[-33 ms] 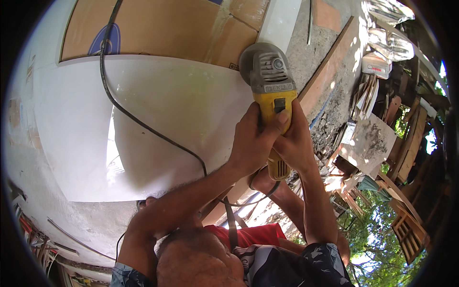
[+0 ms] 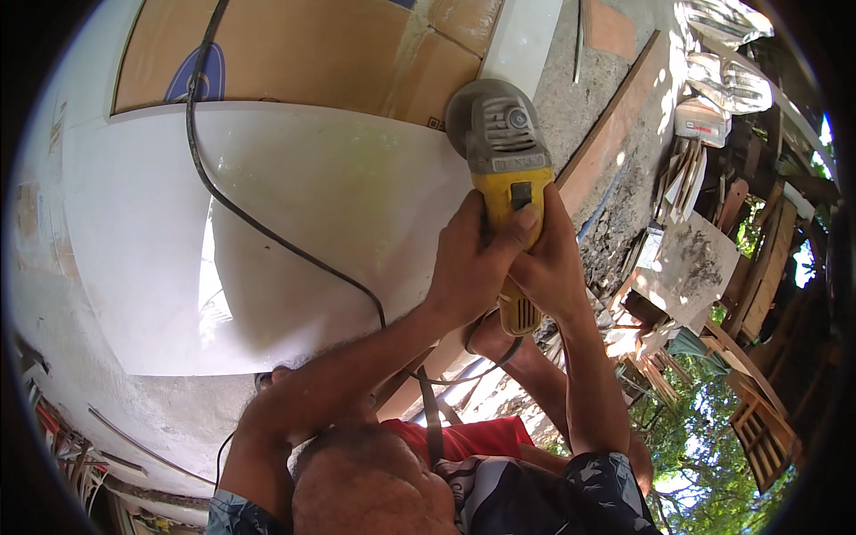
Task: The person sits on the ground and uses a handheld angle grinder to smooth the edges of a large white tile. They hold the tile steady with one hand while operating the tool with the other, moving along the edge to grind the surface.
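Observation:
A yellow and grey angle grinder [image 2: 513, 169] lies in both my hands. My left hand [image 2: 477, 263] wraps its body from the left, thumb lying near the black switch. My right hand [image 2: 553, 263] closes around the body from the right, lower down. The grinder's round disc [image 2: 459, 116], partly hidden by its grey head, is at the right edge of a large white sheet [image 2: 357, 196], by the corner of the brown cardboard [image 2: 312, 58]. Whether the disc touches the sheet I cannot tell.
A black cord [image 2: 276, 236] runs across the cardboard and white sheet. A white strip [image 2: 522, 45] lies beyond the grinder, and a wooden plank [image 2: 606, 125] to its right. Farther right are a square board [image 2: 691, 267], a white container [image 2: 703, 122] and piled timber [image 2: 767, 259].

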Tool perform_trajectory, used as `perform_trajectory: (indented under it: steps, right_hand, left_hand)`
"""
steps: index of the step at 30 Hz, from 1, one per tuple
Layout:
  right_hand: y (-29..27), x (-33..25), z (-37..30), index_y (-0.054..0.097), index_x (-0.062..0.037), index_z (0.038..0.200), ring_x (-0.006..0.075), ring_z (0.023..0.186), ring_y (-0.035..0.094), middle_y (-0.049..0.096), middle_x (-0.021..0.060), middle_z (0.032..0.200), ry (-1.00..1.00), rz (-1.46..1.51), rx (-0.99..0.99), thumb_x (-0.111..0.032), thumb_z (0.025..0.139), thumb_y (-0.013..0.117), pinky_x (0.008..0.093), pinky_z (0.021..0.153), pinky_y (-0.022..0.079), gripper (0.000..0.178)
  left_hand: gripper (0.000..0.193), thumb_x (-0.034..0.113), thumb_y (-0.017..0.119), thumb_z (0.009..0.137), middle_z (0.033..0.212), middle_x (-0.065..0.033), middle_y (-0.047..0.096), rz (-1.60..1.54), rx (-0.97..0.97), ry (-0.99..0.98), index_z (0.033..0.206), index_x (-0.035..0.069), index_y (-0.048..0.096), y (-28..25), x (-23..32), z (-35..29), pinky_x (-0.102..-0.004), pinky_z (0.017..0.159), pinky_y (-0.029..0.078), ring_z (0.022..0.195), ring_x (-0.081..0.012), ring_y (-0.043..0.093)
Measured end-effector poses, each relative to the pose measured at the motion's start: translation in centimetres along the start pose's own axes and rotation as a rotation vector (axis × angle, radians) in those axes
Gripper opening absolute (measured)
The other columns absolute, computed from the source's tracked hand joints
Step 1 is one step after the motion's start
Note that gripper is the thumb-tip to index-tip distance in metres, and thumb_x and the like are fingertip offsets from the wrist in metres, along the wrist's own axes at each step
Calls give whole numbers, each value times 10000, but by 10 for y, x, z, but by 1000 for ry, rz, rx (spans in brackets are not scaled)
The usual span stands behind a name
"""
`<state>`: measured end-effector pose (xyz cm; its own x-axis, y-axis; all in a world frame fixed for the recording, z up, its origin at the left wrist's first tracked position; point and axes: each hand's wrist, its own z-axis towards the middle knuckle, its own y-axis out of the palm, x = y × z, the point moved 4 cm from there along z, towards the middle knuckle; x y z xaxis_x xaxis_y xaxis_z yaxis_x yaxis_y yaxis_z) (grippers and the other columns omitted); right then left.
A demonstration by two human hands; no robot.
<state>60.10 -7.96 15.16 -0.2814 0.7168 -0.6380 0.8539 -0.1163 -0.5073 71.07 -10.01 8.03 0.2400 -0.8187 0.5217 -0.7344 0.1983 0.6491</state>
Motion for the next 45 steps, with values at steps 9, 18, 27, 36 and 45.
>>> perform_trajectory:
  steps: [9,18,27,36,45]
  right_hand:
    - [-4,6,6,549,-19,1335,315,996,771,764,190,1103,11,-38,-2,-105,835,743,434,868,607,543]
    - [-9,10,4,555,-12,1352,313,1024,769,761,195,1138,-30,-12,20,-85,832,741,436,897,606,557]
    - [-5,12,8,550,-29,1385,337,1052,778,767,192,1157,-18,-18,-8,-77,825,732,439,905,607,591]
    - [-10,11,7,555,-22,1368,336,1059,762,756,196,1164,-33,-29,9,-76,819,733,442,917,598,580]
    - [-10,12,8,558,-18,1354,319,1037,759,756,187,1139,-46,1,14,-63,813,719,436,904,598,567]
  left_hand:
    - [608,501,757,1075,1079,-167,745,-57,-2,6,1259,-59,608,3,-6,6,-351,824,594,953,-188,739]
    - [578,446,757,1084,1145,-174,751,-87,-11,18,1311,-62,600,11,-6,5,-364,876,603,1001,-207,751]
    - [567,434,753,1088,1153,-179,751,-64,6,22,1320,-60,602,5,-7,6,-369,879,603,1005,-210,752]
    - [582,441,757,1084,1152,-178,749,-76,-13,22,1331,-61,596,10,-11,8,-369,888,602,1009,-213,752]
    - [564,406,751,1089,1197,-186,758,-37,-4,46,1371,-54,588,10,-3,7,-388,921,610,1055,-238,768]
